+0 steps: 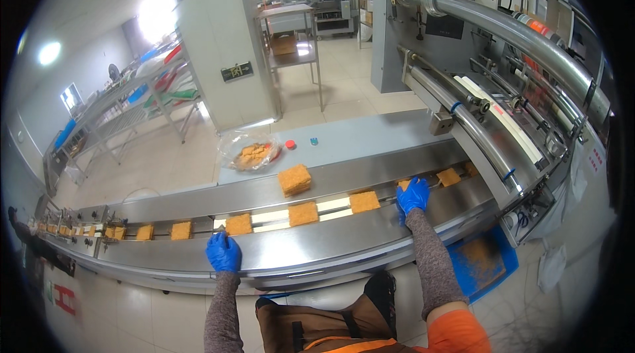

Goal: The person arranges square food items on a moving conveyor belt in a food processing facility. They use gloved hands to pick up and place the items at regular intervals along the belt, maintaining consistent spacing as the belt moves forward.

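A row of square, rough-textured orange-brown cakes, which look like fried noodle cakes, lies spaced along a steel conveyor channel [268,221]. My right hand [413,196], in a blue glove, has its fingers around one noodle cake [403,184], largely covered by the glove. My left hand [223,252], also blue-gloved, rests at the conveyor's near steel ledge with its fingers curled; nothing shows in them. Just beyond its fingertips lies another noodle cake [239,224]. Between my hands are two more, the nearer to my right being this noodle cake [364,201]. A small stack of noodle cakes [294,181] stands on the far ledge.
A clear bag of broken pieces [253,153], a red cap [290,145] and a small teal item [314,141] lie on the grey far surface. A roller machine [476,115] stands over the conveyor at right. Below it sits a blue bin [508,257] with crumbs.
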Tool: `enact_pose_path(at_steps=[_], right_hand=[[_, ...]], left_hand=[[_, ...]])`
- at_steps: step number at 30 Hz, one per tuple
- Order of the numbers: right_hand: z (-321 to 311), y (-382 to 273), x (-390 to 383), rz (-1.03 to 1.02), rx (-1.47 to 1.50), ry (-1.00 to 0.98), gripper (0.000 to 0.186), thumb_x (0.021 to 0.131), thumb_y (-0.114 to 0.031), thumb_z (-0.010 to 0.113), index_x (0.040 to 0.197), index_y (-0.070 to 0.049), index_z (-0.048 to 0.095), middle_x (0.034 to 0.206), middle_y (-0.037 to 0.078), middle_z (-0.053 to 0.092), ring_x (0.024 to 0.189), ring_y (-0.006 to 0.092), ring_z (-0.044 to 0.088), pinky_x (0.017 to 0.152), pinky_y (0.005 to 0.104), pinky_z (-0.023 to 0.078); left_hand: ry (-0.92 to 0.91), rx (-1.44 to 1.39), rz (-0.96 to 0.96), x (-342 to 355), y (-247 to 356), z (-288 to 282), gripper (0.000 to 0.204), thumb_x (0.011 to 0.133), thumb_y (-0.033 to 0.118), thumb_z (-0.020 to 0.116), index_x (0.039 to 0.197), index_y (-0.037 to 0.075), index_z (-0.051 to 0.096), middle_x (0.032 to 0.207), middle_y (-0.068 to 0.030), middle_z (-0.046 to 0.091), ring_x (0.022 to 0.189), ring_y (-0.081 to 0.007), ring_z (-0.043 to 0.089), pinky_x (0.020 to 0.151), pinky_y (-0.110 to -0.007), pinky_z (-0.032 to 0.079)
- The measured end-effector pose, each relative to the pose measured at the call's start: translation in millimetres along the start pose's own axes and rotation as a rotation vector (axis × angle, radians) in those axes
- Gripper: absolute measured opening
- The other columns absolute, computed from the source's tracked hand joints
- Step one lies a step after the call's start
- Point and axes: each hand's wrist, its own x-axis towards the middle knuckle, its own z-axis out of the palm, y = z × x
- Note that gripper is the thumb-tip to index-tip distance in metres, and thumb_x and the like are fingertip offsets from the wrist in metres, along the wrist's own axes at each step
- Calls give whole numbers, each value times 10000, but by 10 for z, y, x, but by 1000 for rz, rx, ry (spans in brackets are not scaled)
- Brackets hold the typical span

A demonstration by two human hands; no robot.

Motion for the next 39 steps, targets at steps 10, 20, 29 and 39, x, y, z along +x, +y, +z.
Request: enact_pose_path(at_steps=[10,20,29,39], right_hand=[[-144,-89,-3,-31,9,-52,744,851,-489,635,1338,61,516,1363,291,516,1300,456,457,1143,527,310],[-132,-57,29,34,111,-158,759,856,-491,622,1385,38,496,1383,289,509,1288,448,478,1108,515,356],[-109,-89,52,-13,-47,-148,864,852,-542,619,1451,46,414,1485,306,389,1366,485,369,1150,517,302],[-152,-33,62,-19,226,-309,742,845,-485,640,1344,48,508,1245,270,603,1041,401,635,1139,523,316]], left_hand=[[-6,22,-15,-7,-10,-30,169,815,96,649,971,52,698,971,-155,679,935,-350,638,831,-446,516],[30,5,15,-18,-64,30,166,818,96,649,973,56,690,960,-146,672,928,-349,634,823,-453,514],[56,26,28,-37,-57,26,162,824,98,641,969,36,678,951,-151,657,936,-350,619,822,-462,500],[-2,28,-7,-22,-38,-7,153,825,92,634,962,37,672,962,-151,661,943,-349,620,828,-458,502]])
